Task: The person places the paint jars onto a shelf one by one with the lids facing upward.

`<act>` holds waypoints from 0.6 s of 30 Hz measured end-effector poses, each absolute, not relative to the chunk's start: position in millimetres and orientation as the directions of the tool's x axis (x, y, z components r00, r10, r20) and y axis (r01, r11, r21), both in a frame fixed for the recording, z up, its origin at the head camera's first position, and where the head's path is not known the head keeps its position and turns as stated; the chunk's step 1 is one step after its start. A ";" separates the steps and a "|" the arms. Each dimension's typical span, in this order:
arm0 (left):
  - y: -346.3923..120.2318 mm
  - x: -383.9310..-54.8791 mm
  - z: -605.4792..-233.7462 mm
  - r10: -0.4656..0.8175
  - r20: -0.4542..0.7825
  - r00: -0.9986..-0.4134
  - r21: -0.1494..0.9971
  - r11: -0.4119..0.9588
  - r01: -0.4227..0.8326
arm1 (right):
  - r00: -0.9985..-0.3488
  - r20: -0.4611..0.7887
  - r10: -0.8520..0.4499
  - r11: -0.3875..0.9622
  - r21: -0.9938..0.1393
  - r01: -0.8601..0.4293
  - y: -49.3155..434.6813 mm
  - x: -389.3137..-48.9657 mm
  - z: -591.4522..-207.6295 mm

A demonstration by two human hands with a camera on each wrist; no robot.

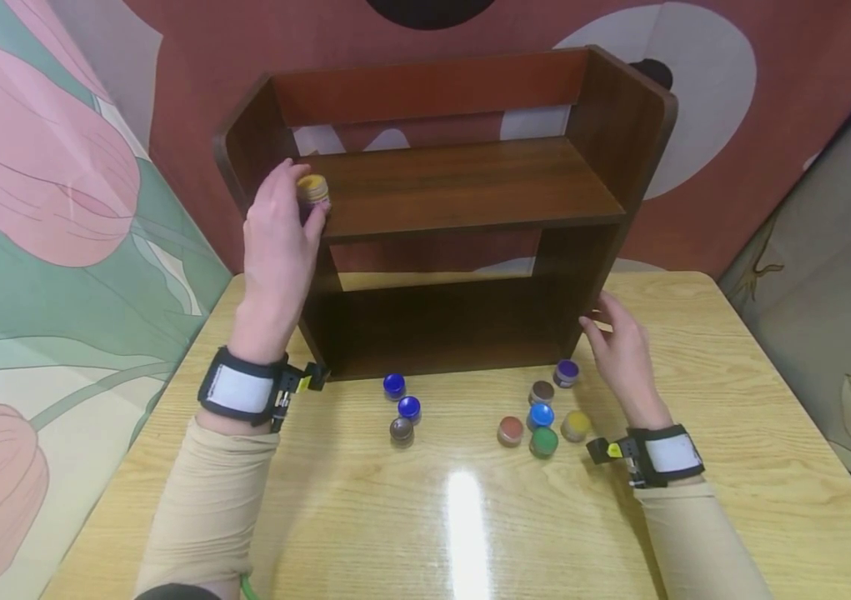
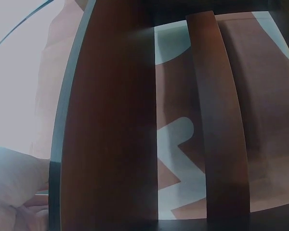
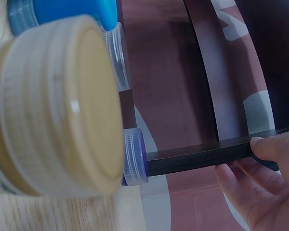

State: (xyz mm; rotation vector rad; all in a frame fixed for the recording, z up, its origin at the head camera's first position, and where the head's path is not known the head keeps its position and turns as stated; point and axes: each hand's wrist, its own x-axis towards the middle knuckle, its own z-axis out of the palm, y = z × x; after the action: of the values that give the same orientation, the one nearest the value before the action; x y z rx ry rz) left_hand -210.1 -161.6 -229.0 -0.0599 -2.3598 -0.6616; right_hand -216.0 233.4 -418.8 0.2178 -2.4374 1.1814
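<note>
My left hand (image 1: 275, 221) pinches a small paint jar with a yellow lid (image 1: 314, 188) at the left end of the upper board of a dark brown wooden shelf (image 1: 463, 183). In the left wrist view, part of the hand (image 2: 14, 187) shows beside the shelf's side panel (image 2: 108, 115); the jar is hidden there. Low on the shelf's right side, my right hand (image 1: 623, 354) grips the panel edge (image 3: 197, 156), thumb on one face and fingers on the other. A purple-lidded jar (image 1: 566, 372) stands close to that hand.
Two dark blue jars (image 1: 394, 386) and a dark-lidded jar (image 1: 401, 431) stand before the shelf's left half. Brown (image 1: 542, 392), blue (image 1: 541, 415), reddish (image 1: 511, 430), green (image 1: 543, 442) and yellow (image 1: 576, 426) jars cluster at right on the wooden table (image 1: 365, 517). Patterned cloth (image 1: 192, 100) hangs behind.
</note>
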 end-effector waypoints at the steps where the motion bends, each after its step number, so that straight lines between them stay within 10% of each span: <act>1: -161.5 -209.5 -229.2 -0.127 0.635 -0.762 0.441 0.870 0.222 | -0.900 0.434 0.043 0.627 -0.713 -0.314 233.5 -215.9 -418.8; 18: -158.3 -187.9 -239.2 0.010 0.865 -0.502 0.241 0.869 0.433 | -0.903 0.428 0.051 0.638 -0.710 -0.300 234.4 -216.3 -417.6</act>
State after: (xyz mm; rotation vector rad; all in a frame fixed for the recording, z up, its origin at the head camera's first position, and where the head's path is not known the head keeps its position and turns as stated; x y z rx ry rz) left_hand -187.9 -158.3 -239.2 -0.3223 -2.0444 -0.5353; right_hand -216.3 234.4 -417.6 0.1965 -2.4489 1.1677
